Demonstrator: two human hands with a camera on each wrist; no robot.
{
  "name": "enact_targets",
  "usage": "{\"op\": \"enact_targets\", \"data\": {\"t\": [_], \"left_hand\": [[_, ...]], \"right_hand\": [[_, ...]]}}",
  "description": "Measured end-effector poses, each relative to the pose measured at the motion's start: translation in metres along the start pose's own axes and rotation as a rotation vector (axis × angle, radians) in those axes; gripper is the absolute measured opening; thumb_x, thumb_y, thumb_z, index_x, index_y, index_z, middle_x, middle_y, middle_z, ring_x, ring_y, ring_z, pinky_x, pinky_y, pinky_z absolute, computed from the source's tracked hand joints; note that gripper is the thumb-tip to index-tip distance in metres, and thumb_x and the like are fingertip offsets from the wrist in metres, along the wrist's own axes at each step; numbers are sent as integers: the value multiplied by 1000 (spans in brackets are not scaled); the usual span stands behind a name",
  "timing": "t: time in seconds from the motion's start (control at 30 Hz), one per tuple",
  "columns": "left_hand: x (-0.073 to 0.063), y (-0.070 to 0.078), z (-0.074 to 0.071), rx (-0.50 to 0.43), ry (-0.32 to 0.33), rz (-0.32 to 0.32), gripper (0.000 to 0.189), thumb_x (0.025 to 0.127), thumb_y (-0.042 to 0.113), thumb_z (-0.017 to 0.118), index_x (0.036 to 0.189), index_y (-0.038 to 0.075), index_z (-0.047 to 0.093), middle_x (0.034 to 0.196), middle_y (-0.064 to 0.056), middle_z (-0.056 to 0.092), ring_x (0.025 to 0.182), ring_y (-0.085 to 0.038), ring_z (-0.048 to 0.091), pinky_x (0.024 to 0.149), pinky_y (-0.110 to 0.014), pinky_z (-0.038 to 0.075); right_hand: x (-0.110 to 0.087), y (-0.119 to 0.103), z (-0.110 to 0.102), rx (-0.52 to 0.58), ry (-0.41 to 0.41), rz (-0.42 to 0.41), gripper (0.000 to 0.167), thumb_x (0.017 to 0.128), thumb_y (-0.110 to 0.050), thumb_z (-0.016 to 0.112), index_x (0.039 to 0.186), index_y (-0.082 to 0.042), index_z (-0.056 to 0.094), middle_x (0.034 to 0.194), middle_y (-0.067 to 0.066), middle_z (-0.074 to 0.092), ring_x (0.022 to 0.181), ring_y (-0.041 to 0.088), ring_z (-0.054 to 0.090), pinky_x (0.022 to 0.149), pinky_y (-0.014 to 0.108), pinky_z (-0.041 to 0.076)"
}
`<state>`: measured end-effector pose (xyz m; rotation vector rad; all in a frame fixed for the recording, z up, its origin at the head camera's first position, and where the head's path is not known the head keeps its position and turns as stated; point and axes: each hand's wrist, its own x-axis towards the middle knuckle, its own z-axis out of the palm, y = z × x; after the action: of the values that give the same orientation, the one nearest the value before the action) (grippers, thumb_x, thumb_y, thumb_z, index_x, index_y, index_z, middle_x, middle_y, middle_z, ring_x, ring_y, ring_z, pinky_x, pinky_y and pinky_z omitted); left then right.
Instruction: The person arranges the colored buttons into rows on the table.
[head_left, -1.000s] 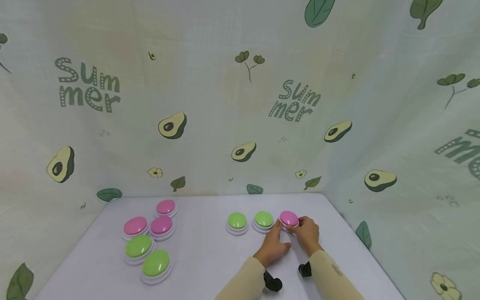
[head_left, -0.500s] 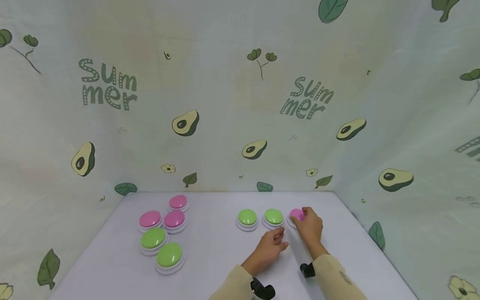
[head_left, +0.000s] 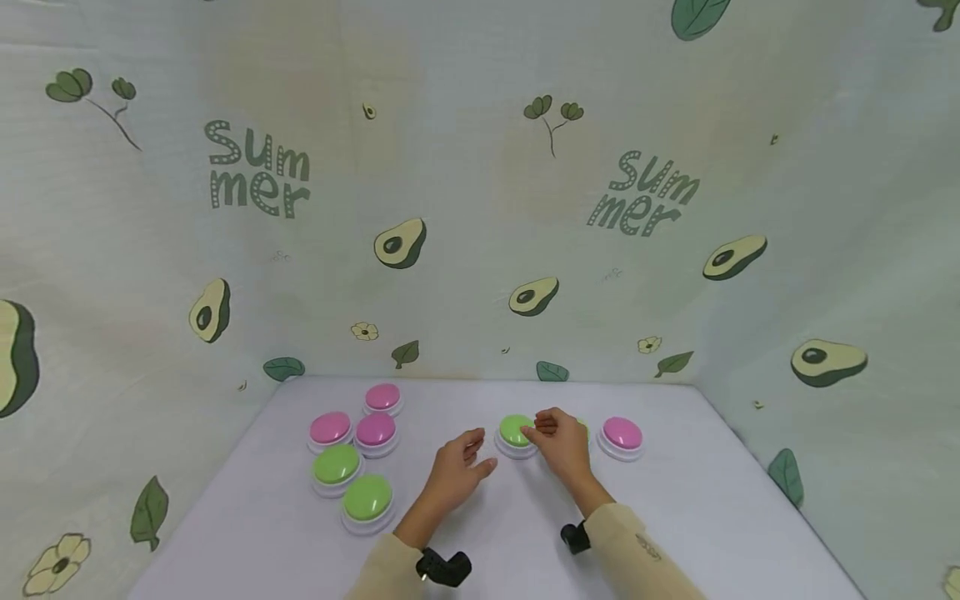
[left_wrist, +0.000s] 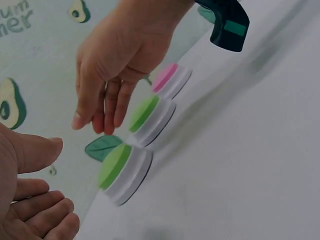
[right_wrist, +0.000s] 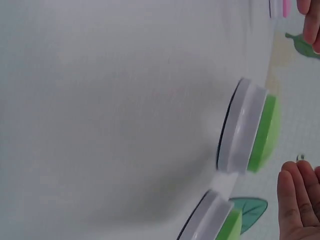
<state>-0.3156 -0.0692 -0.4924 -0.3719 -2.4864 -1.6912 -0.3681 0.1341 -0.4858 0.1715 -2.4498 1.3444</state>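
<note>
A row of round push buttons with white bases stands at the right half of the table: a green button [head_left: 515, 430], a second green button [left_wrist: 145, 120] and a pink button [head_left: 622, 433] at its right end. My right hand [head_left: 566, 450] is in the air over the green pair, holding nothing, and mostly covers the second one in the head view. My left hand [head_left: 452, 477] is raised just left of the row, fingers loosely bent with nothing between them. In the right wrist view the nearer green button [right_wrist: 260, 132] lies beside my right fingertips [right_wrist: 300, 200].
On the table's left half sits a group of buttons: a back pink button [head_left: 382, 397], two more pink ones and two green, the front green button [head_left: 367, 498] being closest to me. A printed avocado cloth [head_left: 465, 200] hangs behind the white table [head_left: 480, 558].
Both hands have come off the pink button at the row's right end and moved left, the left hand farther. The head view has turned left. The buttons keep their arrangement.
</note>
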Motion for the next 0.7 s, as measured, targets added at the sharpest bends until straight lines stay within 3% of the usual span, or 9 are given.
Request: {"op": "enact_targets", "data": {"t": [0.1,0.2,0.33,0.47,0.57,0.7], "left_hand": [[-9,-3,-30,63,67,11,56,94,5,78,140,-14,55,142,-33,58,133,-47,57,108,-49,52],[-21,-6,-62,125,130,-18,56,92,7,81,139,-12,58,140,-30,61,131,-47,58,107,-50,53],[-39,-14,-106,172,204,-105,54,91,8,82,138,-8,61,138,-25,64,129,-43,61,107,-50,53],[-59,-27,-147,190,247,-179,43,91,7,82,130,-6,68,127,-21,71,120,-37,67,102,-42,58],[-72,-35,-166,200,243,-222,37,89,8,84,121,-6,72,115,-18,75,108,-32,72,93,-37,62],[-85,-45,-178,179,212,-277,39,84,11,89,116,-7,74,109,-14,77,100,-29,74,85,-36,64]], "right_hand": [[-2,-13,22,33,-67,-37,36,87,-13,88,110,9,71,100,18,75,93,31,74,84,42,64],[-8,-28,45,44,-157,-61,37,87,-16,88,111,8,71,103,19,75,96,31,73,86,42,64],[-18,-47,72,70,-297,-94,41,87,-18,88,114,7,71,110,22,74,103,34,72,91,45,63],[-28,-65,95,114,-411,-121,44,87,-17,88,118,8,70,115,21,74,108,36,72,95,47,61],[-35,-73,108,135,-472,-136,46,86,-16,89,120,9,70,117,19,74,110,36,71,95,47,61],[-44,-81,123,125,-557,-134,51,85,-19,90,123,8,70,120,18,74,113,35,71,98,45,60]]}}
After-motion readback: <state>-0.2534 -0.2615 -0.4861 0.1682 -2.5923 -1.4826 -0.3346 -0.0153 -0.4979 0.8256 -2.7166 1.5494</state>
